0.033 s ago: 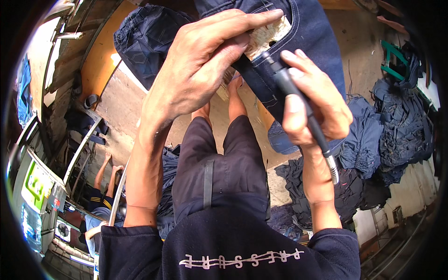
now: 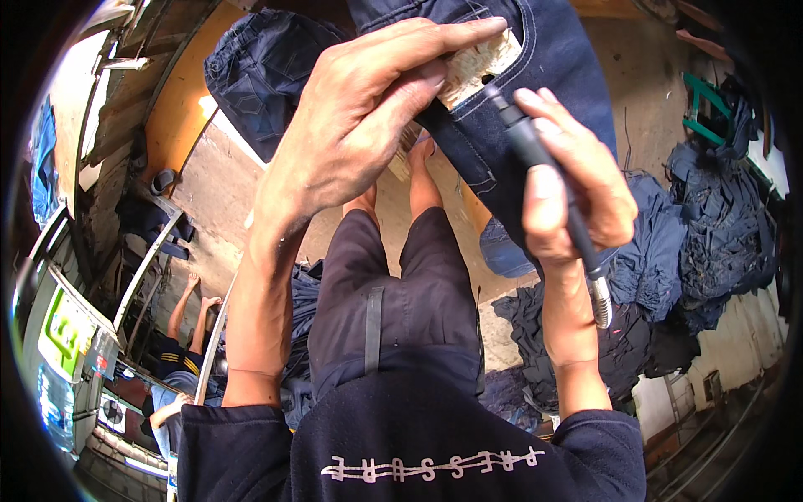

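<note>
Dark blue jeans [image 2: 569, 92] with pale stitching are spread before me at the top of the view. A pale, rough-textured piece [image 2: 481, 63] with a small dark hole lies against them beside a curved seam. My left hand [image 2: 368, 109] grips its near edge, index finger stretched along the far side and thumb below. In my right hand [image 2: 577, 184] is a black pen-shaped rotary tool handpiece [image 2: 529, 138], held between thumb and fingers. Its tip points up-left, close to the pale piece; I cannot tell whether it touches. A coiled metal sleeve [image 2: 600, 303] shows at its rear end.
Folded dark jeans [image 2: 263, 71] hang at upper left. Heaps of dark garments [image 2: 719, 226] lie at right, and more dark cloth [image 2: 577, 351] is nearer me. A green stool [image 2: 707, 109] stands at far right. Another person's legs [image 2: 192, 318] show at lower left.
My right hand and the handpiece have shifted slightly right, the tip moving a little up and right. My left hand and the pale piece have stayed put.
</note>
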### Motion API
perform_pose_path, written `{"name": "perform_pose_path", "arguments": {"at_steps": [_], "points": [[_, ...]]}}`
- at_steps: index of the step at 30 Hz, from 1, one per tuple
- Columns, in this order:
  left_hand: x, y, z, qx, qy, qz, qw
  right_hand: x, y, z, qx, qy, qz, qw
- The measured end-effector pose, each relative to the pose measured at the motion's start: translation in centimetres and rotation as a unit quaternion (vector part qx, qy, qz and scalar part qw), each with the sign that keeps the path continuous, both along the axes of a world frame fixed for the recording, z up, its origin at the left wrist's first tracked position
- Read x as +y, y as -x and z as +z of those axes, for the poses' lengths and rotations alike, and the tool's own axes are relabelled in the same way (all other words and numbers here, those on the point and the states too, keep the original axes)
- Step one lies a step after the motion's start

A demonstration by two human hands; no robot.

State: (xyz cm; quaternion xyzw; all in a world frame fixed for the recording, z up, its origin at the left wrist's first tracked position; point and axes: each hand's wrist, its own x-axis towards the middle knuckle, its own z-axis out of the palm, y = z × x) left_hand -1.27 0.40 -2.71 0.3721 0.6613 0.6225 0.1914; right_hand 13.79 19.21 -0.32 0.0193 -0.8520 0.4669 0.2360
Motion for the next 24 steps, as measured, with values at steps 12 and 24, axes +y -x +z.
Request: {"name": "perform_pose_path", "arguments": {"at_steps": [12, 24], "points": [[2.6, -2.4, 0.7, -0.118, 0.052, 0.204, 0.97, 3.3, 1.7, -1.6, 0.029, 0.017, 0.033, 0.999], [-0.4, 0.0, 1.0, -0.135, 0.101, 0.021, 0.985, 1.1, 2.0, -1.1, 0.01, 0.01, 0.06, 0.998]]}}
